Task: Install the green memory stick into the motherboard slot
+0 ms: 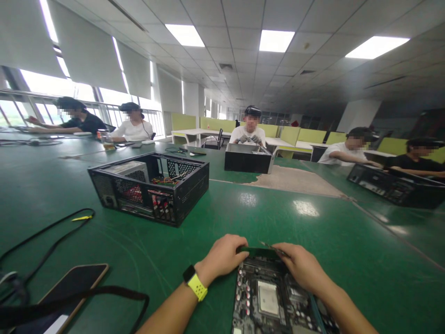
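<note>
A bare motherboard (274, 301) lies on the green table (313, 232) right in front of me. At its far edge stands a green memory stick (259, 253), set on its long edge. My left hand (222, 257), with a yellow-strapped watch on its wrist, curls over the stick's left end. My right hand (301, 266) closes on its right end. Both hands have their fingers bent around the stick. The board's socket area shows between my forearms.
An open black computer case (149, 188) sits further out to the left. A phone (69, 290) and black cables (45, 232) lie near my left arm. Several other people sit round the table with more cases (248, 158) (396, 185).
</note>
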### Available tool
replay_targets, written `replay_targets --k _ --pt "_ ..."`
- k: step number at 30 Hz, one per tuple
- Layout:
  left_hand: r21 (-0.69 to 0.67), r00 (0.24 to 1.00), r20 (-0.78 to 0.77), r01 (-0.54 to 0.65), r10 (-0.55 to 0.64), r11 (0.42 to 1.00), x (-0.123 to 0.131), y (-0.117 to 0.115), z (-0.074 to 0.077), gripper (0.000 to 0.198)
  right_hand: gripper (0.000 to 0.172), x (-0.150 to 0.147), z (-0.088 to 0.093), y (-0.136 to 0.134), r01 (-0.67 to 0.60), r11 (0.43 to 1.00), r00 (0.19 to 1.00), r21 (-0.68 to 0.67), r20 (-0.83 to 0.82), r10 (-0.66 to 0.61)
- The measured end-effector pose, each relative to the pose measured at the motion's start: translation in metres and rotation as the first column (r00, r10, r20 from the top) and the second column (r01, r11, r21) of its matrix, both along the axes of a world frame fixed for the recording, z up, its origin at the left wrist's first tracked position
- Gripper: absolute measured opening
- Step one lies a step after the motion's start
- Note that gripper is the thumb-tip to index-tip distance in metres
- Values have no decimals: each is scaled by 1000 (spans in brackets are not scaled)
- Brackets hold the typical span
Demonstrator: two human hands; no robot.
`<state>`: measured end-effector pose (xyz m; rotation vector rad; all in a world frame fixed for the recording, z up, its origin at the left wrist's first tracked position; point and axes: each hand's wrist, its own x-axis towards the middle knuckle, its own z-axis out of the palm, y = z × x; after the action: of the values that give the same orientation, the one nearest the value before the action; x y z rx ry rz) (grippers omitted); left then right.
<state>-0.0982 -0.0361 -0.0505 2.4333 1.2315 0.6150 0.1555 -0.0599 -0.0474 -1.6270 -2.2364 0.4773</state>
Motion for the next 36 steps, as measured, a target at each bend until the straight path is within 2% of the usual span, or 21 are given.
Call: replay_targets --k 6,14,21,29,36 --pt "73 1000 -22 -12 14 997 4 -5 1 15 33 0 5 -1 -28 999 999 23 22 27" --pt "57 997 -69 -33 37 998 7 -6 1 14 32 -2 5 -3 -22 999 996 33 83 19" --pt "44 998 -56 32 -29 999 8 -6 -2 22 34 7 4 0 -16 999 996 52 83 12" --pt "70 994 -99 -42 49 997 7 -6 2 15 36 -1 7 -3 -61 998 997 24 55 59" --pt "16 995 -95 -27 28 1000 7 -7 3 13 39 -3 9 -3 -57 998 998 32 30 56"
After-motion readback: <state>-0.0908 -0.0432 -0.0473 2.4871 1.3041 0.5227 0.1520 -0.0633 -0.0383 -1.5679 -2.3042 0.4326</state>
